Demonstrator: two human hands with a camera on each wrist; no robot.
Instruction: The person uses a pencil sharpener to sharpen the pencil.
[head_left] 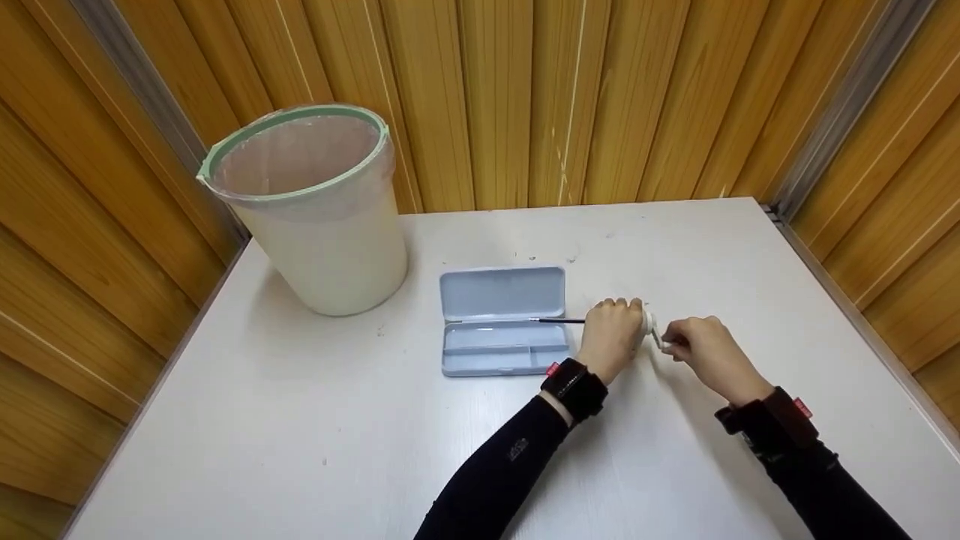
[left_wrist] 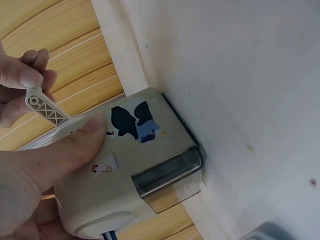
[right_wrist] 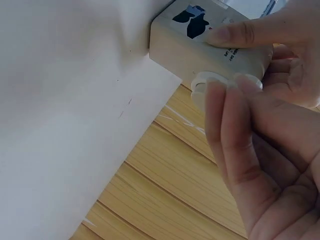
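Observation:
A cream, box-shaped pencil sharpener [left_wrist: 135, 165] with a cow sticker and a clear shavings drawer stands on the white table [head_left: 375, 450]. My left hand [head_left: 611, 334] grips its body, thumb along one side. A dark pencil [head_left: 561, 320] sticks out of the sharpener toward the pencil case. My right hand [head_left: 701, 349] pinches the white crank handle [left_wrist: 45, 107] at the sharpener's right end. In the right wrist view the sharpener [right_wrist: 200, 42] shows beyond my fingers [right_wrist: 240, 150], with the left thumb [right_wrist: 250, 32] on top of it.
An open light blue pencil case [head_left: 502, 321] lies just left of the left hand. A white bin [head_left: 311, 210] with a green rim and a plastic liner stands at the back left. Wooden panel walls enclose the table on three sides.

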